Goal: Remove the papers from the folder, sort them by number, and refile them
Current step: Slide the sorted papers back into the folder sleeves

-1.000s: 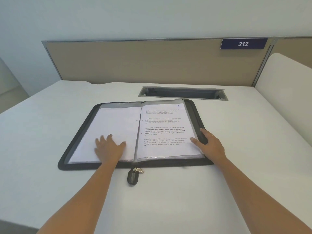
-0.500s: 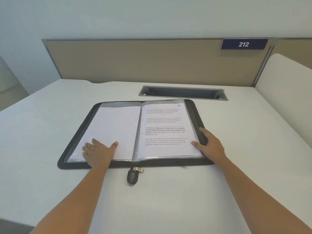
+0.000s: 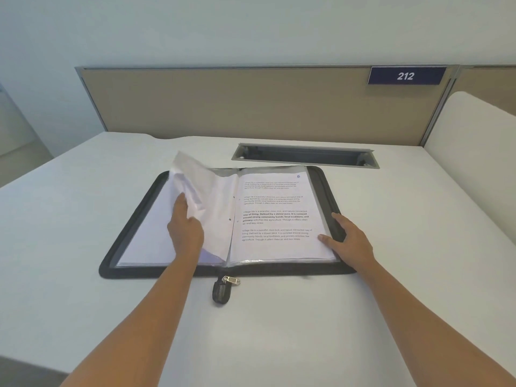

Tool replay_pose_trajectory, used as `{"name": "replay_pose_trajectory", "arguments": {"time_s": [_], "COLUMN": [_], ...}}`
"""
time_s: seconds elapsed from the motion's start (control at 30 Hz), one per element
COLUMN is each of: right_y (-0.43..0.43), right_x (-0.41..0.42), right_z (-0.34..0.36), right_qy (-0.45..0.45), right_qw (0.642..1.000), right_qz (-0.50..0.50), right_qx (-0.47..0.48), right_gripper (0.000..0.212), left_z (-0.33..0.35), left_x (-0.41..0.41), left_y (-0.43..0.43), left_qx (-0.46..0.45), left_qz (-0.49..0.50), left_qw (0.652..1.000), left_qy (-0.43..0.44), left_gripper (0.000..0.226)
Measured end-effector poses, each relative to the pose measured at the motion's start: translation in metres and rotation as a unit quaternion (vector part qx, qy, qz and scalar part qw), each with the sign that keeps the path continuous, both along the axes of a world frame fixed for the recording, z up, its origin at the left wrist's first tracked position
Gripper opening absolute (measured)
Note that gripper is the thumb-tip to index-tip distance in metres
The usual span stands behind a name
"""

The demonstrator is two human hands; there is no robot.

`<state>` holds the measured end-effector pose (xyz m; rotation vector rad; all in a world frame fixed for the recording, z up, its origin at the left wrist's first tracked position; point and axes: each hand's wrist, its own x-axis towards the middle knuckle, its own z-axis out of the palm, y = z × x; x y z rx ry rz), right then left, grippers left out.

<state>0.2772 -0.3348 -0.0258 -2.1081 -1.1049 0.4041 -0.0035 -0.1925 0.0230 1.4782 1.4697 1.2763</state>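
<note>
Half a second back the left hand [image 3: 185, 227] lay flat on the left-side pages. Now it has a sleeved sheet [image 3: 195, 180] pinched by its outer edge and lifted, curling toward the upper left. The right hand [image 3: 349, 241] hasn't budged: fingers spread flat on the folder [image 3: 329, 191] rim, thumb on page 6 [image 3: 276, 213]. The folder lies open mid-frame on the white desk [image 3: 83, 303], which runs wide to the left, right and below it. A zip pull [image 3: 223, 289] sticks out past its lower edge and a cable slot [image 3: 304, 156] sits just above.
</note>
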Motion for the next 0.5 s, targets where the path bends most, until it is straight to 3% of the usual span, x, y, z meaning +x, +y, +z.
{"name": "replay_pose_trajectory", "arguments": {"time_s": [0.23, 0.37, 0.5], "right_y": [-0.001, -0.001, -0.001], "right_x": [0.000, 0.001, 0.002], "right_z": [0.001, 0.000, -0.002], "right_qy": [-0.010, -0.007, -0.022], "right_qw": [1.000, 1.000, 1.000], "right_qz": [0.004, 0.004, 0.012], "right_qx": [0.007, 0.009, 0.007], "right_gripper": [0.070, 0.069, 0.061], "left_z": [0.029, 0.038, 0.022], "left_x": [0.028, 0.031, 0.023], "left_y": [-0.027, -0.023, -0.013], "left_qx": [0.155, 0.150, 0.087], "left_qz": [-0.156, -0.068, -0.027], "left_qw": [0.962, 0.954, 0.979], "left_qy": [-0.159, -0.251, -0.185], "left_gripper": [0.025, 0.017, 0.022]}}
